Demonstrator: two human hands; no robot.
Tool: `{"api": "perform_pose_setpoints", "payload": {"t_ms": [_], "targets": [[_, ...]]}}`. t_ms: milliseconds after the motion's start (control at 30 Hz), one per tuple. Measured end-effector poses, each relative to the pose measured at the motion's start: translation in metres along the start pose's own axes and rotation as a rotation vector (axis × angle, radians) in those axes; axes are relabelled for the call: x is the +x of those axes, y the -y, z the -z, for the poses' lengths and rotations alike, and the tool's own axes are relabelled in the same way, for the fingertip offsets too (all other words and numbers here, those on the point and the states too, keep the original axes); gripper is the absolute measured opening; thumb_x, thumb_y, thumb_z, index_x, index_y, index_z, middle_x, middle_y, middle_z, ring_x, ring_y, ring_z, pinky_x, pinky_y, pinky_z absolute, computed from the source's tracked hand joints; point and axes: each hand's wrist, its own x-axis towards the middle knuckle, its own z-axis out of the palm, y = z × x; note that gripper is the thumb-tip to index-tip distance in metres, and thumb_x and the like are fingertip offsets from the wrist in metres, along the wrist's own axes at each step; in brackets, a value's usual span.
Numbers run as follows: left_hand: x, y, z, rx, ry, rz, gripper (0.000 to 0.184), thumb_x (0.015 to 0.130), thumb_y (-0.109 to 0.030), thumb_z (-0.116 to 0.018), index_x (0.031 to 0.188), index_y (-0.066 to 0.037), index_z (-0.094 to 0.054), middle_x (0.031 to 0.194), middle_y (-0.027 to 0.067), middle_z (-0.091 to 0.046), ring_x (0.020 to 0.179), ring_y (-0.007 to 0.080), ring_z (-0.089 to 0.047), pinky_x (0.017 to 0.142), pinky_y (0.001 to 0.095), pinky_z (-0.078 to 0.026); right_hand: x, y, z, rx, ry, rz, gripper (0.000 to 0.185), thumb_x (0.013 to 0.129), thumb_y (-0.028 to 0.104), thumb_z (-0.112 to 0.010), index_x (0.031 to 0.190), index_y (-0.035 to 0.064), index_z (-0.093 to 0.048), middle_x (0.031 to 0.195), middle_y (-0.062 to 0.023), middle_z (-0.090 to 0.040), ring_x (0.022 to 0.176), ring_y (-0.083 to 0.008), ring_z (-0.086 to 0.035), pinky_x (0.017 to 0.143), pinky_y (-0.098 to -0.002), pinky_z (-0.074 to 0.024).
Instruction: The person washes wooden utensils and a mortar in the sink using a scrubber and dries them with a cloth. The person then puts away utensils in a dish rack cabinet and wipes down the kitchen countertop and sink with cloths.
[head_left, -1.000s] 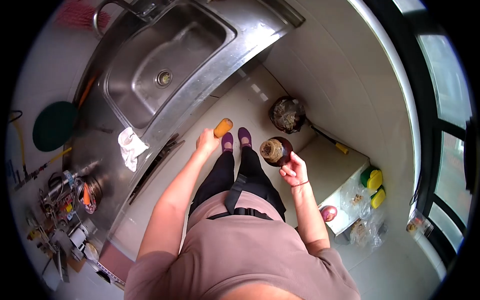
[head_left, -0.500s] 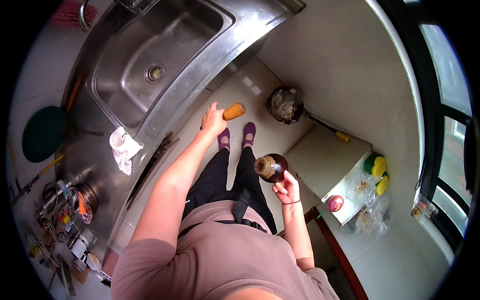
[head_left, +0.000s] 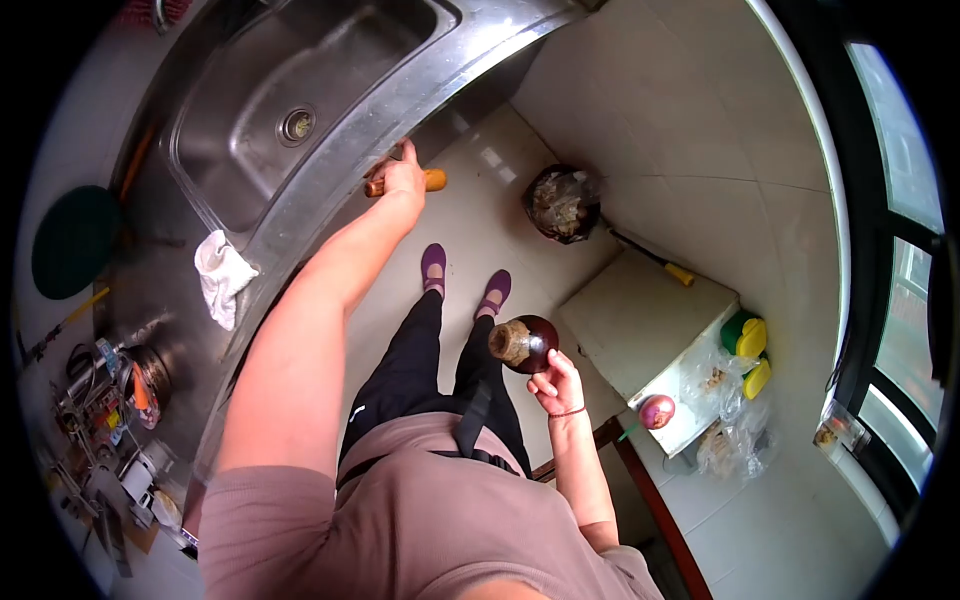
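My left hand (head_left: 403, 180) is wrapped round an orange-brown cylindrical thing (head_left: 434, 180), perhaps a handle, whose ends stick out on both sides of the fist. It is beside the front edge of the steel counter (head_left: 345, 150), above the floor. My right hand (head_left: 556, 384) holds a dark, round, glossy jar (head_left: 541, 340) by its lower side, in front of my legs. The jar's neck is wrapped in something brown and crusty and points left. What lies inside the jar cannot be made out.
The sink (head_left: 250, 135) is at upper left, with a white cloth (head_left: 222, 278) on the counter edge. A lined bin (head_left: 562, 204) stands by the wall. Right of me, a white box (head_left: 650, 320) adjoins an onion (head_left: 657, 411) and plastic bags. Utensils crowd the lower left.
My left hand has moved up and left with the orange-brown thing, towards the counter edge. My right hand has shifted slightly left and down with the jar. The feet have moved apart.
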Motion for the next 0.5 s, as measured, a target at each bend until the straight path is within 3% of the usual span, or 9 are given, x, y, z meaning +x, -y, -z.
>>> {"api": "perform_pose_setpoints", "payload": {"t_ms": [33,133,167,200,267,333,400,467,500], "targets": [[0.011,-0.007,-0.008,0.068,-0.020,0.069,0.048,0.077,-0.008,-0.057,0.122,0.006,-0.048,0.138,0.0263,-0.018,0.082,0.0483,-0.059,0.053,0.0491,-0.054,-0.002,0.005,0.001,-0.006,-0.022,0.014,0.025,0.086,0.023,-0.056,0.100,0.0025,-0.053,0.079,-0.0067,-0.060,0.033,-0.0072,-0.032,0.043,-0.0291,-0.0427],[0.020,-0.008,-0.005,0.123,-0.155,0.094,0.052,0.074,-0.007,-0.058,0.123,0.006,-0.046,0.136,0.0253,-0.022,0.077,0.0456,-0.061,0.052,0.0474,-0.054,-0.005,0.011,0.019,0.032,-0.017,0.036,0.024,0.086,0.023,-0.056,0.099,0.0029,-0.053,0.078,-0.0063,-0.060,0.033,-0.0073,-0.032,0.043,-0.0290,-0.0427],[0.019,-0.008,0.003,0.109,-0.111,0.113,0.050,0.074,-0.006,-0.060,0.122,0.003,-0.049,0.136,0.0235,-0.027,0.090,0.0442,-0.058,0.050,0.0465,-0.054,-0.006,0.012,0.025,0.052,-0.009,0.039,0.023,0.086,0.023,-0.055,0.098,0.0031,-0.053,0.078,-0.0061,-0.060,0.033,-0.0073,-0.032,0.042,-0.0290,-0.0426],[0.019,-0.009,0.006,0.118,-0.114,0.117,0.050,0.074,-0.006,-0.060,0.122,0.003,-0.049,0.136,0.0235,-0.027,0.090,0.0442,-0.058,0.050,0.0465,-0.054,-0.007,0.014,0.031,0.059,-0.002,0.040,0.023,0.086,0.023,-0.055,0.098,0.0031,-0.053,0.078,-0.0061,-0.060,0.033,-0.0073,-0.032,0.042,-0.0290,-0.0426],[0.024,-0.009,0.009,0.408,0.096,0.047,0.042,0.081,-0.012,-0.054,0.121,0.000,-0.052,0.141,0.0174,-0.028,0.110,0.0364,-0.051,0.053,0.0491,-0.055,-0.011,0.017,0.040,0.073,-0.008,0.032,0.023,0.086,0.022,-0.055,0.098,0.0033,-0.053,0.078,-0.0058,-0.059,0.033,-0.0071,-0.032,0.042,-0.0291,-0.0425],[0.033,-0.007,-0.003,0.485,0.117,-0.029,0.043,0.075,-0.007,-0.062,0.117,-0.001,-0.056,0.134,0.0196,-0.038,0.115,0.0366,-0.045,0.051,0.0462,-0.055,-0.017,0.020,0.048,0.063,-0.020,0.049,0.023,0.086,0.022,-0.056,0.098,0.0031,-0.053,0.077,-0.0056,-0.059,0.033,-0.0071,-0.032,0.042,-0.0293,-0.0425],[0.066,-0.012,-0.042,0.538,0.115,0.037,0.043,0.062,0.007,-0.064,0.104,-0.003,-0.064,0.129,0.0209,-0.042,0.111,0.0367,-0.047,0.041,0.0405,-0.053,-0.021,0.021,0.059,0.068,-0.003,0.066,0.024,0.086,0.023,-0.055,0.099,0.0028,-0.053,0.076,-0.0058,-0.059,0.032,-0.0071,-0.032,0.042,-0.0293,-0.0427],[0.054,-0.012,-0.034,0.911,0.189,0.086,0.040,0.057,0.011,-0.063,0.095,-0.002,-0.067,0.120,0.0225,-0.049,0.093,0.0344,-0.057,0.037,0.0365,-0.051,-0.029,0.022,0.067,0.088,0.002,0.072,0.025,0.086,0.023,-0.054,0.100,0.0022,-0.053,0.076,-0.0052,-0.059,0.033,-0.0071,-0.031,0.043,-0.0289,-0.0429],[0.067,-0.012,-0.055,0.711,0.105,0.136,0.037,0.059,0.011,-0.058,0.093,-0.001,-0.067,0.111,0.0241,-0.054,0.066,0.0294,-0.062,0.036,0.0345,-0.050,-0.032,0.021,0.071,0.098,0.007,0.069,0.025,0.087,0.023,-0.054,0.101,0.0021,-0.053,0.076,-0.0053,-0.059,0.033,-0.0070,-0.031,0.043,-0.0288,-0.0430]]}}
